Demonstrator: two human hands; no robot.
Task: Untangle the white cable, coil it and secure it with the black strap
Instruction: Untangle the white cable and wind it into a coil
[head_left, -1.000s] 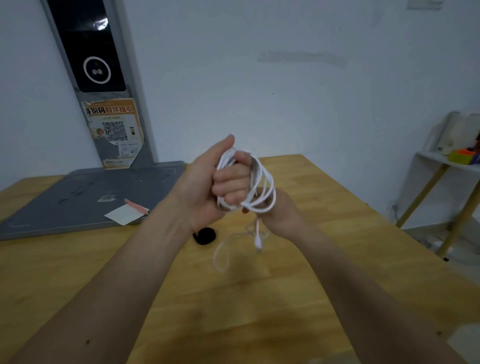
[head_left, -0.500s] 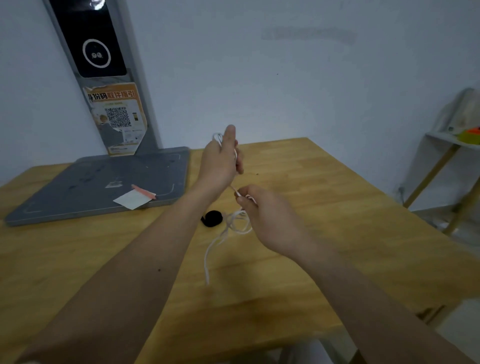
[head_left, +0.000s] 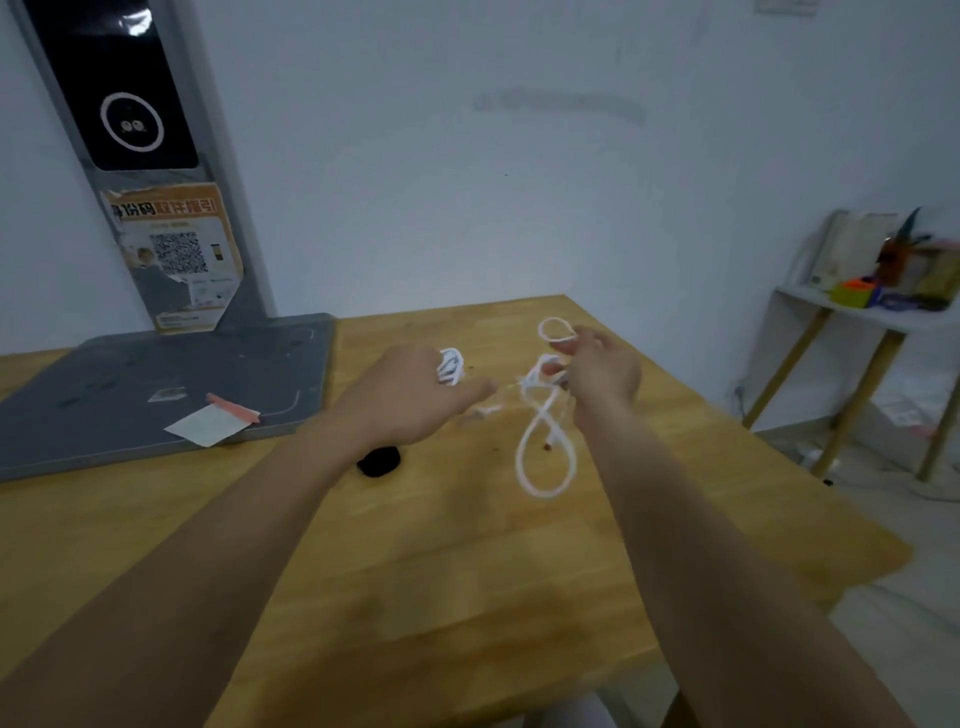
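From the head camera, looking down over my own forearms, my left hand (head_left: 415, 395) is stretched forward above the wooden table (head_left: 426, 561), palm down. A small bunch of the white cable (head_left: 545, 441) shows past its knuckles, a few short loops side by side; the back of the hand hides the fingers, so I cannot tell how they hold that bunch. My right hand (head_left: 602, 371) is a little farther out and to the right, its fingers (head_left: 563, 348) loosely curled with cable strands pinched among them. One small round loop stands up just above those fingertips, and below the hand the cable twists once and hangs down in a long narrow teardrop loop. Between the two hands a thin, blurred strand runs across.

The cable is slim, smooth and bright white, holding soft curves. The black strap (head_left: 379, 461) lies on the table just beside my left wrist, apart from the cable; it is a small dark, matte, fuzzy-looking lump. The tabletop is pale jointed planks with a dull sheen. To the left sits a flat grey base plate (head_left: 156, 384) carrying a white paper slip (head_left: 208, 426), and a grey post (head_left: 171, 171) with a glossy black panel rises from it
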